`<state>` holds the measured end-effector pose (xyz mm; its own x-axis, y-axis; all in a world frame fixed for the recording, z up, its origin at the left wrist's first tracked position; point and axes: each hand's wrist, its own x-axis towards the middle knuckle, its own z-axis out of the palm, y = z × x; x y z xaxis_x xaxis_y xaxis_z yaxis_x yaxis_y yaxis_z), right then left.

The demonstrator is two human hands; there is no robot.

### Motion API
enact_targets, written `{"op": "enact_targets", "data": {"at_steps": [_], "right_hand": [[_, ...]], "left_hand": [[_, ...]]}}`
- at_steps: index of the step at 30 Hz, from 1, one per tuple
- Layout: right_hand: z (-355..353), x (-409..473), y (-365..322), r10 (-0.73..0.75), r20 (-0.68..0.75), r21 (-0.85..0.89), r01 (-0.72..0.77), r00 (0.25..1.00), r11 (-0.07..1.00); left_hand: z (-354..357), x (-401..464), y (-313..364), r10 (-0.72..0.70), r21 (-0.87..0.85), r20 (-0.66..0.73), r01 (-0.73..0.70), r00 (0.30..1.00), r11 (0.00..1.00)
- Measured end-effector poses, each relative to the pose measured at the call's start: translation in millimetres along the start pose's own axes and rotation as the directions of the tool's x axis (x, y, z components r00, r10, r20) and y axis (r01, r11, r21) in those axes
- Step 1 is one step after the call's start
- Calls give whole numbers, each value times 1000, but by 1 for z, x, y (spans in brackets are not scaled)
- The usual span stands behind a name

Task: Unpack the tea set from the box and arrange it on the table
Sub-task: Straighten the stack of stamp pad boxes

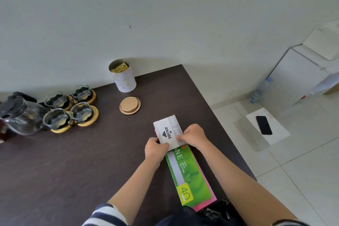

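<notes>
A small white and grey stamp pad box (167, 130) lies on the far end of a green and pink book (189, 178) on the dark table (73, 170). My left hand (155, 149) grips the box's near left corner. My right hand (192, 135) pinches its right edge. At the far left stand a glass teapot (22, 115) with a black lid and several glass cups (80, 111) on round wooden coasters. An open white tea tin (122, 76) holding yellow sachets stands at the back, its wooden lid (129, 105) lying in front of it.
The table's right edge runs just beside my right arm, with tiled floor beyond. On the floor lie a white sheet (269, 130) with a black phone (264, 124), a plastic water bottle (260, 90) and a white cabinet (302, 73). A wall stands behind the table.
</notes>
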<state>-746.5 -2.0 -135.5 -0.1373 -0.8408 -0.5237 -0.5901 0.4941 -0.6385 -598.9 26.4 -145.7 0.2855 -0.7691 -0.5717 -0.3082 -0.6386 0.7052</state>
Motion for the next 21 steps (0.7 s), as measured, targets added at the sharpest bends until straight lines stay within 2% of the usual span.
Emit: {"op": "enact_targets", "data": {"at_steps": [7,11,17,21], "right_hand": [[-4,9,-13,-38,125,20,36,991,999],[-8,9,-19,-24,175,32,19,984,999],[-11,6,-22,5,236,87,-26,972,996],[-6,10,-25,15,209,105,-38,978,994]], "left_hand": [[1,5,3,-4,17,-32,5,999,1000],[0,5,4,2,-15,10,-2,1000,1000],[-7,6,6,-20,187,26,15,999,982],[-9,7,10,-35,215,44,25,998,976]]}}
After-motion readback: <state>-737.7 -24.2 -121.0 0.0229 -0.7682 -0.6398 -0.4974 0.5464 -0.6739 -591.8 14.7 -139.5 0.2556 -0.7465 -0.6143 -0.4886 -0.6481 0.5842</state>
